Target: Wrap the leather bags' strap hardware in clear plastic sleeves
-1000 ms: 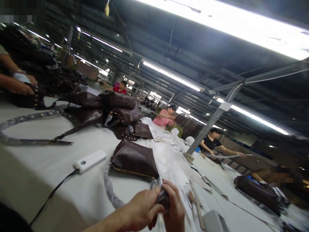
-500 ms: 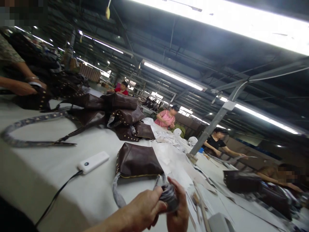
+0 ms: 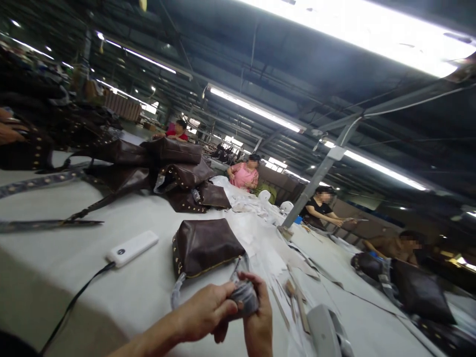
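Observation:
A bundle of bag strap [image 3: 246,296], coiled up and wrapped in clear plastic, is held between both of my hands just in front of a dark brown leather bag [image 3: 210,246]. My left hand [image 3: 208,310] pinches the coil from the left, with thumb and fingers pressed on it. Around its right side curls my right hand [image 3: 261,315]. The bag lies on the white table [image 3: 148,307], with gold studs along its left side and a yellowish zipper at its near edge. A plastic-wrapped length of strap [image 3: 176,292] hangs from its left corner.
A white power bank [image 3: 136,248] with a black cable lies to the left. Behind it is a pile of brown studded bags [image 3: 174,151]. A grey dispenser-like object [image 3: 325,329] stands at the right, near a metal post [image 3: 312,186]. Several co-workers are around the tables.
The camera has turned, so the table and bags appear shifted left. Both hands still grip the coiled strap, with the fingers slightly moved. At right, a co-worker's brown bag has changed position.

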A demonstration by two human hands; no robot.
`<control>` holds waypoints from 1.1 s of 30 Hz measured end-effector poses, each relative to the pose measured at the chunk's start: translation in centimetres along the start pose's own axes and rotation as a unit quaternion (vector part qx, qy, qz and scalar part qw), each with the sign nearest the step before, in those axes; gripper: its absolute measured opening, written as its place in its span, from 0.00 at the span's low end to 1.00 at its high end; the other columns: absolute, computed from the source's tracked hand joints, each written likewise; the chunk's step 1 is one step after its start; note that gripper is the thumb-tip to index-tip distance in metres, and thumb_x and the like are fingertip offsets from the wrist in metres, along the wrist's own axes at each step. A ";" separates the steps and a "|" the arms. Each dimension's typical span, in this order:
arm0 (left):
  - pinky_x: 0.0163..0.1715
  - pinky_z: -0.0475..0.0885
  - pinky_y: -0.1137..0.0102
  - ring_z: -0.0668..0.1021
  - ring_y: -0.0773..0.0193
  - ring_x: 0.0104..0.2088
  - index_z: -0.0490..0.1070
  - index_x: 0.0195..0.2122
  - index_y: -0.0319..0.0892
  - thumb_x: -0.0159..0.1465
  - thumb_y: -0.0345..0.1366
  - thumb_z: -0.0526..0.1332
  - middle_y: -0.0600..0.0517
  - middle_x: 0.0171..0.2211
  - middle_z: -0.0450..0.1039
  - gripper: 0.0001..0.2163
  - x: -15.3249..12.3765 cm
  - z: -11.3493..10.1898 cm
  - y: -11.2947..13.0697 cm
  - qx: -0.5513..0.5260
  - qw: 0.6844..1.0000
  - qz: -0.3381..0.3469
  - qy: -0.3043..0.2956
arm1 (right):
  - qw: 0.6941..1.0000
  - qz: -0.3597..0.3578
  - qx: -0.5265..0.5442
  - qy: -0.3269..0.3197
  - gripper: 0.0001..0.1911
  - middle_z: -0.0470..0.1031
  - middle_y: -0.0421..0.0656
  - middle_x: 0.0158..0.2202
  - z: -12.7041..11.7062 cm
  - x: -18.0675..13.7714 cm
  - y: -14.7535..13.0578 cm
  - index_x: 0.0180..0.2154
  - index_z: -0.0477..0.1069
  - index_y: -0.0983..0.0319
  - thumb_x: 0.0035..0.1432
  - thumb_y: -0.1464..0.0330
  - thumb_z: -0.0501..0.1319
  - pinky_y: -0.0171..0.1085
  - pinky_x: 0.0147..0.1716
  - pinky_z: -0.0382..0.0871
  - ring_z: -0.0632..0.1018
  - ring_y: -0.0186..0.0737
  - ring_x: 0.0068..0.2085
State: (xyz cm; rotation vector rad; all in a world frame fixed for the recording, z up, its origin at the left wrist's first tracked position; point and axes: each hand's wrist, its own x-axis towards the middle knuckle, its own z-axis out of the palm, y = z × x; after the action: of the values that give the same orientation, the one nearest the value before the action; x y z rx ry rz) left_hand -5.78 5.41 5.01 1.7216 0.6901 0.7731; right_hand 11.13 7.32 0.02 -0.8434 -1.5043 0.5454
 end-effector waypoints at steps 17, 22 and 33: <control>0.22 0.63 0.74 0.68 0.70 0.18 0.59 0.54 0.41 0.65 0.48 0.53 0.57 0.22 0.68 0.21 -1.1 -0.9 -4.2 -0.161 0.983 -0.007 -0.087 | 0.949 0.222 0.217 0.054 0.11 0.76 0.39 0.34 3.0 -2.0 -0.8 0.36 0.65 0.57 0.50 0.65 0.62 0.37 0.34 0.70 0.77 0.40 0.34; 0.24 0.62 0.73 0.68 0.69 0.21 0.66 0.45 0.40 0.64 0.43 0.54 0.57 0.24 0.64 0.14 -1.2 -0.7 -3.9 -0.127 0.989 -0.042 -0.060 | 0.972 0.190 0.133 0.046 0.13 0.77 0.44 0.41 2.4 -2.6 0.3 0.40 0.65 0.57 0.52 0.64 0.61 0.40 0.39 0.71 0.78 0.44 0.40; 0.50 0.60 0.65 0.67 0.57 0.45 0.70 0.34 0.43 0.64 0.35 0.54 0.49 0.42 0.69 0.06 -2.0 -0.1 -1.8 0.202 0.975 0.078 0.042 | 0.972 0.205 0.115 -0.006 0.10 0.76 0.39 0.33 1.9 -3.5 -0.9 0.36 0.67 0.59 0.50 0.64 0.61 0.35 0.35 0.69 0.76 0.40 0.35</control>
State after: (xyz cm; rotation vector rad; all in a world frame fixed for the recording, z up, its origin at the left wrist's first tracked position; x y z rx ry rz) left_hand -7.22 4.39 2.96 2.1407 0.8192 0.8597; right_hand 8.98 4.37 -1.76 -0.9729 -1.2491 1.0112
